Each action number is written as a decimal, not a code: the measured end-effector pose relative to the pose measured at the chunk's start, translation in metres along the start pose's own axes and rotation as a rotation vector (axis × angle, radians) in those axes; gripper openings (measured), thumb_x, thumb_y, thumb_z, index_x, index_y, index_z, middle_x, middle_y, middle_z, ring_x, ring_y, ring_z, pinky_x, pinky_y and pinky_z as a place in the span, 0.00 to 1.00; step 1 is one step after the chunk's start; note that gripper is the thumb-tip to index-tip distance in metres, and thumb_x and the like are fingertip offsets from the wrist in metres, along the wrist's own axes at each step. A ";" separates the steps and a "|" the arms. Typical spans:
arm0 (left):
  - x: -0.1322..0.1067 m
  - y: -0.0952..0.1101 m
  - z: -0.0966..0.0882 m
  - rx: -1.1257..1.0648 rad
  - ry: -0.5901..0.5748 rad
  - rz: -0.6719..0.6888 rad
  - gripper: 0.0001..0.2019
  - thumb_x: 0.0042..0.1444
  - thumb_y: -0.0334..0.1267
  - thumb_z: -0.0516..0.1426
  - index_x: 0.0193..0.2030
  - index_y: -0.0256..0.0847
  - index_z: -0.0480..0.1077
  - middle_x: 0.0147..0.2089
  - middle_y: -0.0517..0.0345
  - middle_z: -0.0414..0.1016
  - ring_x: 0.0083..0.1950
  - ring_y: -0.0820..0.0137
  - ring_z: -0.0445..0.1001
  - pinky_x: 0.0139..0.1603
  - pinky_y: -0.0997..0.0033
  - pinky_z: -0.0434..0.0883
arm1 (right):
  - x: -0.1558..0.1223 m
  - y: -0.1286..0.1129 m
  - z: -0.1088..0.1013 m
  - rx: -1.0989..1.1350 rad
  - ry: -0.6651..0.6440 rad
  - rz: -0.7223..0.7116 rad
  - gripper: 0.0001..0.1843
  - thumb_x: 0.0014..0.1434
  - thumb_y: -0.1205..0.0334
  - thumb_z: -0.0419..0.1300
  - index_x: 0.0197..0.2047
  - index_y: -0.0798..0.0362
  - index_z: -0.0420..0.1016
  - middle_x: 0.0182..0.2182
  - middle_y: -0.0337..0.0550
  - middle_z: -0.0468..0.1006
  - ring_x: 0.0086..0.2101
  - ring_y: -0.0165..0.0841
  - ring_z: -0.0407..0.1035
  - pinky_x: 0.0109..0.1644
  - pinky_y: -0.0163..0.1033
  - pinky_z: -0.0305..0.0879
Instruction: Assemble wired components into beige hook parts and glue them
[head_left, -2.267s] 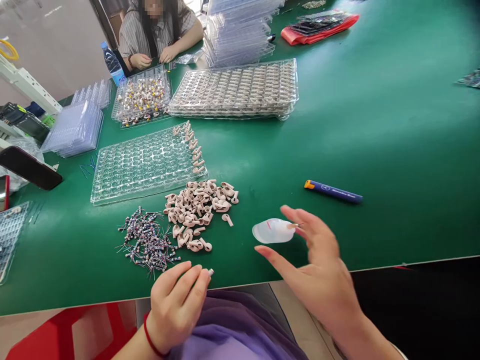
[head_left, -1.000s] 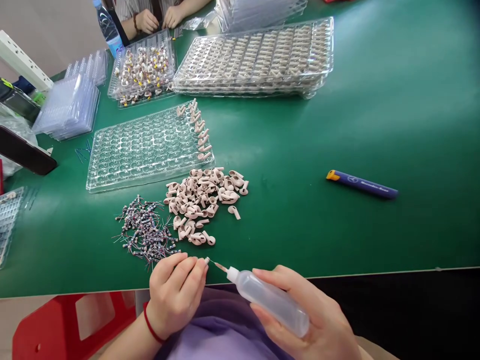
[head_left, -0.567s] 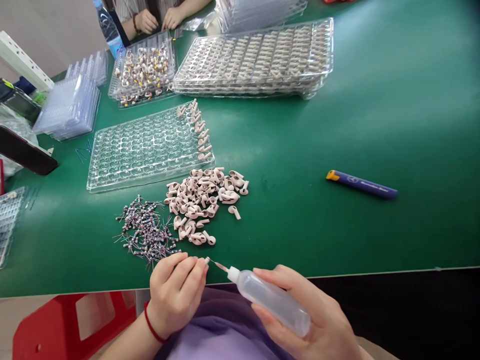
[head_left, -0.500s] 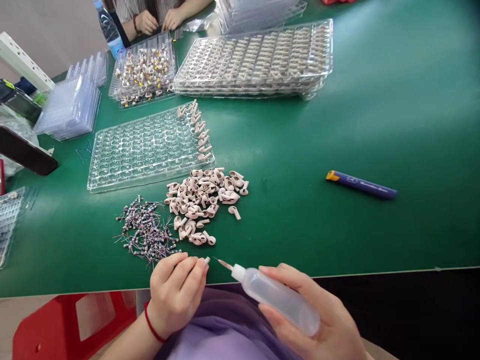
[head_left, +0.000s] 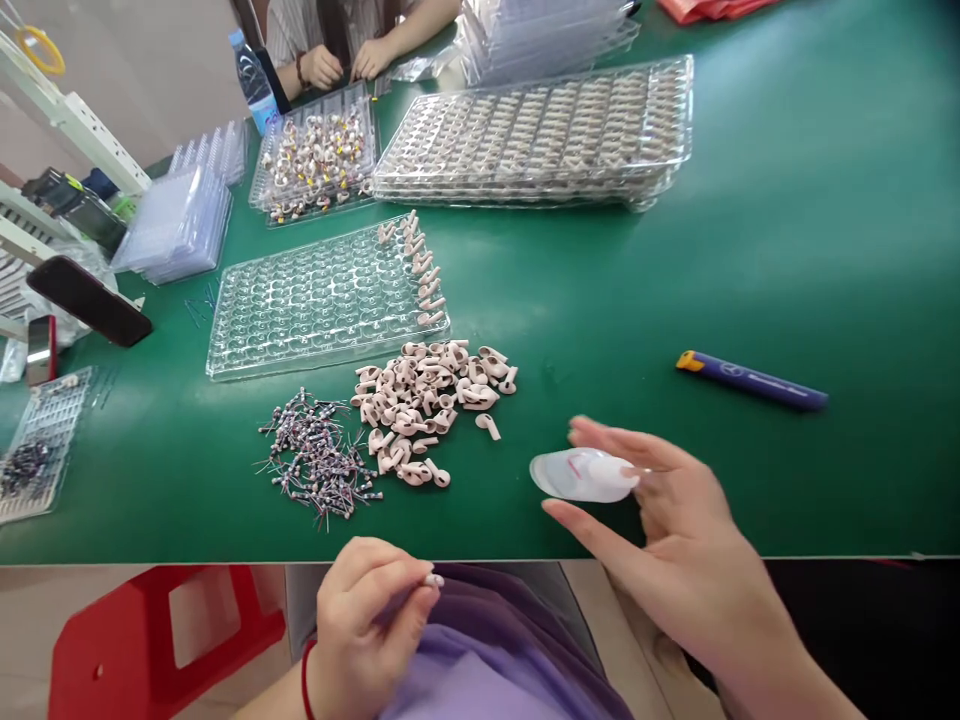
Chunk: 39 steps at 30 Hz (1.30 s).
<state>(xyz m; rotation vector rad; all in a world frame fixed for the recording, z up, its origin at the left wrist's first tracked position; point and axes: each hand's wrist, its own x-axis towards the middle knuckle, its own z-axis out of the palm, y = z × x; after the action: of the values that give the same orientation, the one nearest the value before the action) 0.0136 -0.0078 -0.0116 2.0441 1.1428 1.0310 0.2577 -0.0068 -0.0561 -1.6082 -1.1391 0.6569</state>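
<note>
My left hand is below the table edge, over my purple lap, fingers pinched on a small part with a pale tip. My right hand hovers at the table's near edge with fingers spread. A small clear squeeze bottle lies on its side on the green table, between my thumb and fingers. Its nozzle end is by my fingertips. Whether they touch it I cannot tell. A pile of pink earpiece shells and a heap of small wired components lie left of the bottle.
A clear cell tray holds one column of pink shells at its right side. Behind it are stacked filled trays, a tray of assembled parts and another person's hands. A blue pen lies right; a phone left.
My right hand carried the bottle from beside my left hand up onto the table and laid it down, fingers spreading. My left hand dropped lower toward my lap. The view shifted slightly.
</note>
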 end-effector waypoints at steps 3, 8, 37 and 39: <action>-0.012 0.002 0.000 -0.260 -0.079 -0.427 0.03 0.56 0.34 0.62 0.34 0.39 0.78 0.29 0.54 0.81 0.29 0.70 0.77 0.30 0.74 0.74 | -0.022 -0.012 0.000 0.003 0.230 -0.209 0.23 0.56 0.61 0.67 0.54 0.42 0.69 0.50 0.49 0.72 0.51 0.46 0.70 0.52 0.54 0.70; -0.020 -0.003 0.010 -0.722 -0.115 -1.028 0.15 0.46 0.47 0.68 0.27 0.35 0.77 0.24 0.53 0.80 0.24 0.72 0.74 0.25 0.77 0.70 | -0.051 -0.032 0.021 -0.012 -0.287 -0.615 0.14 0.59 0.77 0.58 0.45 0.51 0.75 0.31 0.43 0.77 0.32 0.33 0.72 0.36 0.39 0.70; -0.022 -0.013 0.018 -0.784 -0.148 -1.128 0.19 0.40 0.50 0.71 0.23 0.34 0.77 0.22 0.53 0.78 0.22 0.72 0.72 0.27 0.73 0.69 | -0.042 -0.031 0.035 -0.062 -0.459 -0.536 0.12 0.64 0.74 0.53 0.43 0.51 0.75 0.30 0.42 0.76 0.30 0.31 0.69 0.35 0.38 0.64; -0.017 -0.008 0.015 -0.799 -0.223 -1.148 0.20 0.37 0.51 0.71 0.23 0.35 0.76 0.21 0.54 0.77 0.22 0.72 0.72 0.27 0.73 0.69 | -0.038 -0.032 0.031 -0.044 -0.505 -0.518 0.13 0.64 0.73 0.53 0.43 0.50 0.75 0.31 0.42 0.77 0.31 0.31 0.70 0.35 0.38 0.66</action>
<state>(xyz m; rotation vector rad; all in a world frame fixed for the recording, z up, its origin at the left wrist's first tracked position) 0.0165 -0.0209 -0.0315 0.6346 1.2196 0.4821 0.2050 -0.0270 -0.0405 -1.1259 -1.8664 0.7064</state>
